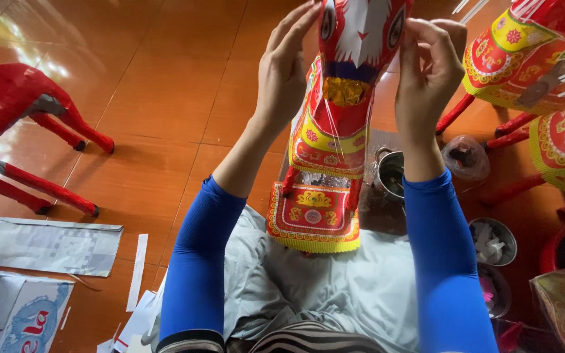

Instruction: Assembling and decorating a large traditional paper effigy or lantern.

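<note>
A red paper horse figure [325,140] with yellow and gold trim stands upright in front of me, its painted head [359,29] raised near the top of the view. My left hand [287,65] rests against the left side of the head, fingers extended upward. My right hand [428,68] pinches the right side of the head near the painted eye. Both arms wear blue sleeves. The figure's base sits on a grey cloth [335,287] across my lap.
A plain red paper horse [27,124] stands at the left on the brown tiled floor. Decorated red and yellow figures [537,72] crowd the right. Metal bowls [492,240] and a small pot [390,175] sit at right. Paper sheets [50,245] and strips lie lower left.
</note>
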